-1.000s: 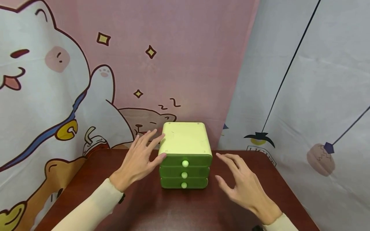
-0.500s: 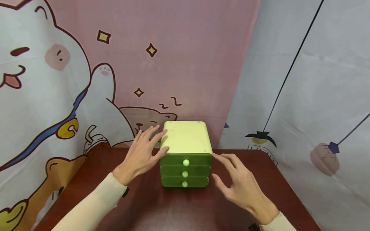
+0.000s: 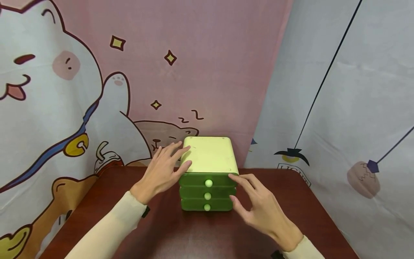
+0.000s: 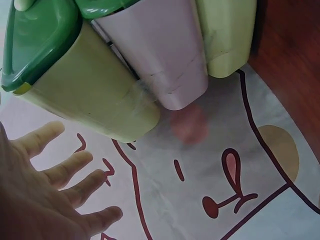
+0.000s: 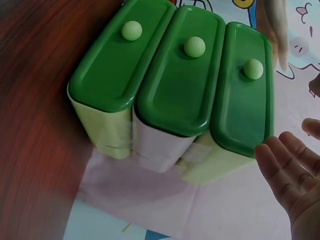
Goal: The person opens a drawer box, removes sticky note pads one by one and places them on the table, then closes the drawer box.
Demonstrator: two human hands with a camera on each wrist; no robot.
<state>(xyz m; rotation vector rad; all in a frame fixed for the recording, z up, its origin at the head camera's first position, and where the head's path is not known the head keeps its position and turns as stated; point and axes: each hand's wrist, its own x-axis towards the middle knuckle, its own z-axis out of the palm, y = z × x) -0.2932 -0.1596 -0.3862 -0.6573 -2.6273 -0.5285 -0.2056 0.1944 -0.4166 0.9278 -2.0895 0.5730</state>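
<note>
Between the released, spread fingers of the left hand (image 3: 161,173) and the released, loosely extended fingers of the right hand (image 3: 263,207), a drawer cabinet (image 3: 210,156) upright on the brown table (image 3: 207,237). Just beside the right fingertips, its top drawer's corner, contact impossible to tell. Left of those fingertips, three pale knobs (image 3: 207,196). Beyond all the fingers, a printed cloth (image 3: 223,72).

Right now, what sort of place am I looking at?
Probably a small indoor tabletop set-up, perhaps for demonstrations: a reddish-brown table, a cartoon-printed backdrop behind it, and a little three-drawer unit standing on it.
</note>
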